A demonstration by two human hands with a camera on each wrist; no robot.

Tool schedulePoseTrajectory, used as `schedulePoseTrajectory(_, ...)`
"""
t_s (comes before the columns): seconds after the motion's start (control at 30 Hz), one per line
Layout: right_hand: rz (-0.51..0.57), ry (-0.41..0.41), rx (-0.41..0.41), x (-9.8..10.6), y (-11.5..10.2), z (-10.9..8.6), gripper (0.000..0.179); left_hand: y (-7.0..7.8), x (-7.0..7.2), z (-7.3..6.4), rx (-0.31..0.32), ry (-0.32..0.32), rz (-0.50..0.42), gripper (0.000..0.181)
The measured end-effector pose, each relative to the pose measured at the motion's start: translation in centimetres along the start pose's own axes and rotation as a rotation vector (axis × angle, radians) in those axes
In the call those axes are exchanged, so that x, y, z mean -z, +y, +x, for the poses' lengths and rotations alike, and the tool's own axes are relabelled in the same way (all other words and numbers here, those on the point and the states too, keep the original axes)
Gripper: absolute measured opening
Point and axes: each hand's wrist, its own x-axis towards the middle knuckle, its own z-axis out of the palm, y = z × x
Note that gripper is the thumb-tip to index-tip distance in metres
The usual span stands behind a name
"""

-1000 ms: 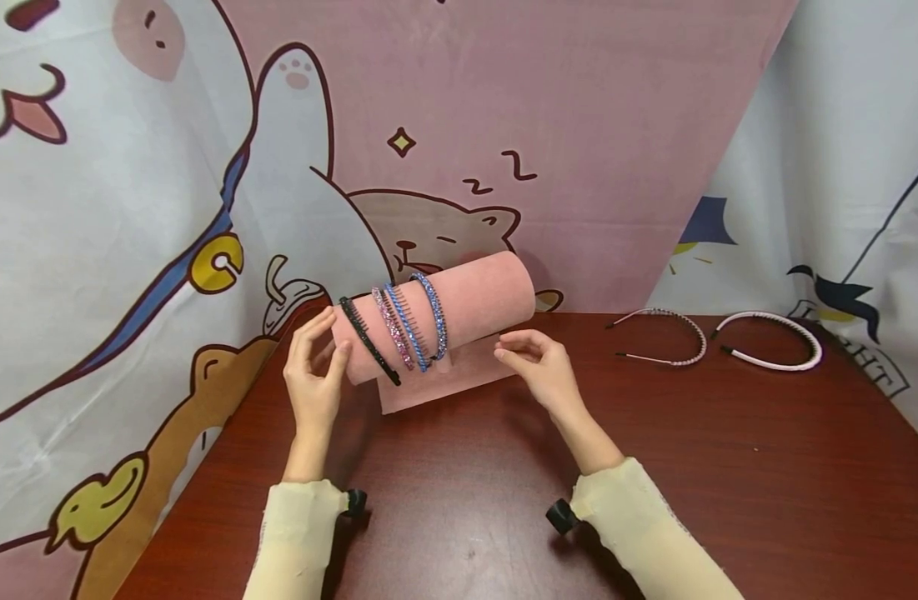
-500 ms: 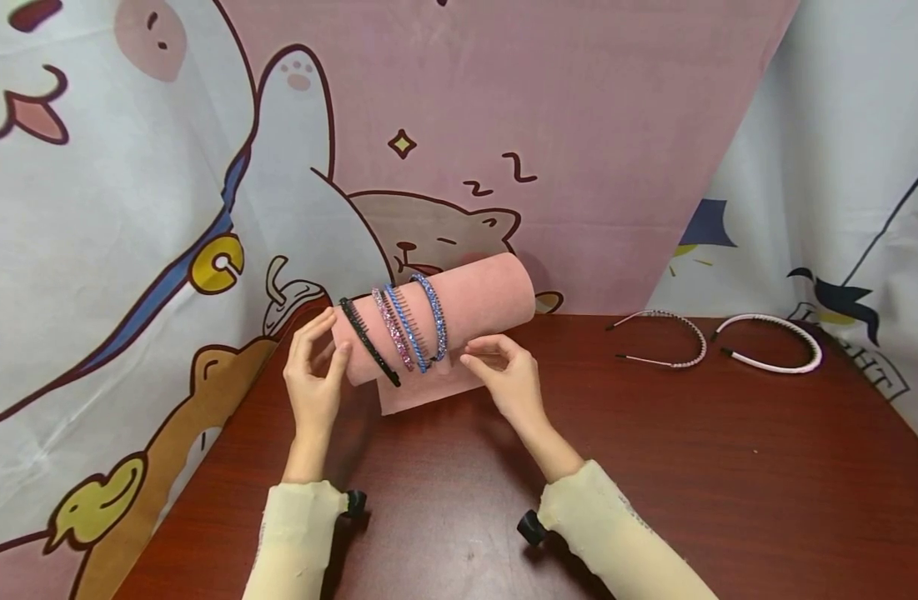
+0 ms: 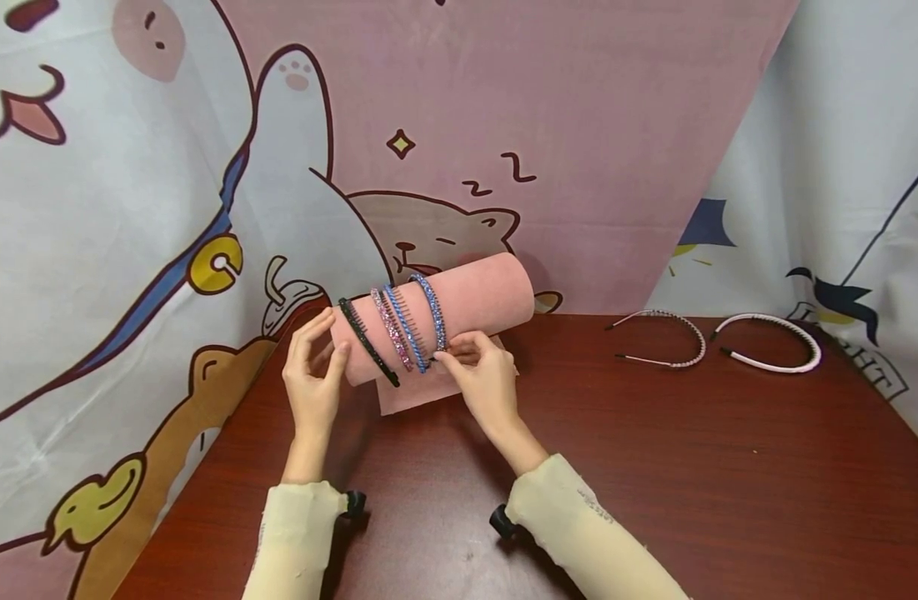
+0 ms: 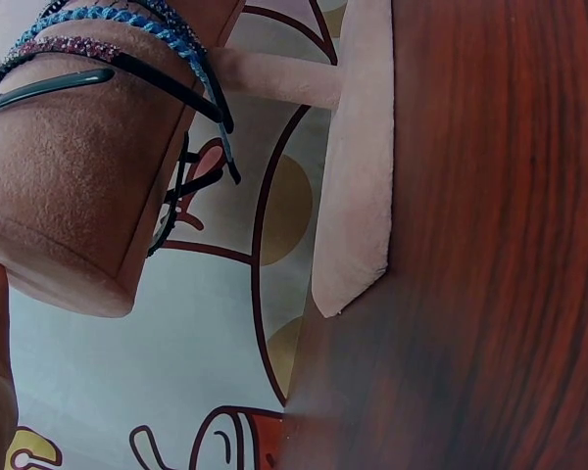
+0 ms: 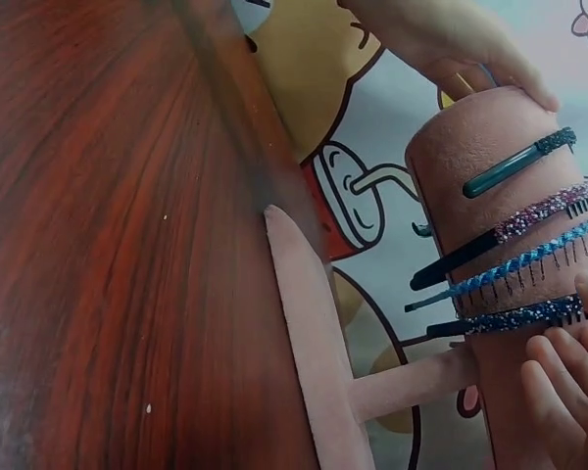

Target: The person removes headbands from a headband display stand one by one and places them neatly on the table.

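Headband stand: the pink stand (image 3: 489, 292) is on the worktop (image 3: 699, 483), left of centre near the far edge, its roll set aslant on a post and flat base.
Headbands on the roll: from its left end, a black headband (image 3: 367, 339), a pink glitter headband (image 3: 390, 327), a twisted light-blue headband (image 3: 407, 327) and a dark-blue glitter headband (image 3: 436, 310).
Left hand: the left hand (image 3: 313, 375) holds the roll's left end between thumb and fingers.
Right hand: the right hand (image 3: 489, 379) pinches the dark-blue glitter headband near its lower end.
Far right corner: a white headband (image 3: 813, 350) lies near this corner, a beaded headband (image 3: 701, 343) beside it along the far edge, both opening leftward.
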Motion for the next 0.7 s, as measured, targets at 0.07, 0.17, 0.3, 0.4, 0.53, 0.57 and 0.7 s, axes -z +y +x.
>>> schedulePoseTrajectory(0.07, -0.077, 0.013, 0.019, -0.2, -0.1, 0.0, 0.025, 0.0, 0.0, 0.0, 0.0, 0.001, 0.001, 0.034)
schedulePoseTrajectory(0.17, -0.196, 0.038, 0.058, -0.3, -0.1, 0.2, 0.027, 0.0, 0.0, 0.0, 0.001, 0.003, -0.002, 0.034)
schedulePoseTrajectory(0.3, -0.291, 0.049, 0.096, -0.4, -0.2, 0.3, 0.024, 0.1, 0.0, 0.0, 0.0, 0.002, 0.001, 0.034)
schedulePoseTrajectory(0.4, -0.306, 0.045, 0.113, -0.2, -0.2, 0.3, 0.02, 0.1, 0.0, 0.0, -0.003, 0.001, 0.006, 0.034)
schedulePoseTrajectory(0.53, -0.275, 0.045, 0.128, 0.0, -0.2, 0.5, 0.017, 0.1, 0.0, 0.1, -0.003, -0.001, 0.007, 0.034)
schedulePoseTrajectory(0.57, -0.263, 0.047, 0.13, 0.1, -0.2, 0.5, 0.016, 0.1, 0.0, 0.1, -0.003, -0.002, 0.006, 0.034)
schedulePoseTrajectory(0.7, -0.229, 0.056, 0.135, 0.7, 0.0, 0.8, 0.014, 0.0, 0.1, 0.1, -0.005, -0.002, 0.001, 0.034)
